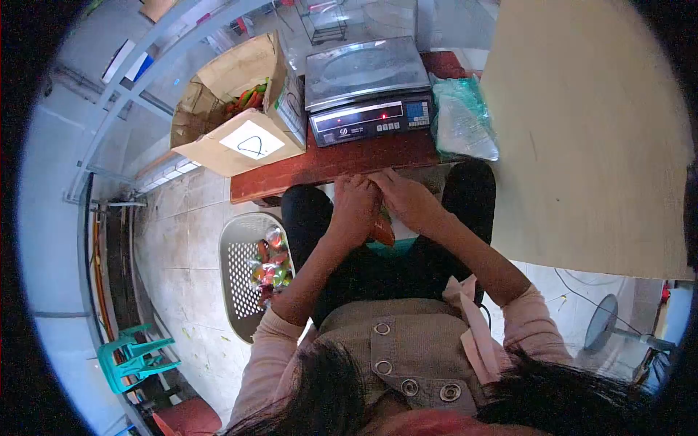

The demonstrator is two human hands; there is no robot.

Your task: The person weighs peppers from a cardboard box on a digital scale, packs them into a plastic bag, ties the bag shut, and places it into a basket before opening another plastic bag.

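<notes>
My left hand (355, 207) and my right hand (407, 200) meet in front of the table edge, between my knees. Both have their fingers closed at the top of a small bag of peppers (382, 229). Red-orange and a little green show below my left hand; the fingers hide the bag's top. Beyond my hands a digital scale (369, 120) stands on the red table (363, 156). To its left is a cardboard box (236, 138) with loose red and green peppers (251, 98) inside. A stack of clear plastic bags (465, 120) lies right of the scale.
A light plastic basket (240, 272) with several bagged peppers (273, 269) stands on the floor by my left knee. A large tan board (596, 145) fills the right side. Green stools (134, 356) are at lower left, and a fan (602, 321) is at lower right.
</notes>
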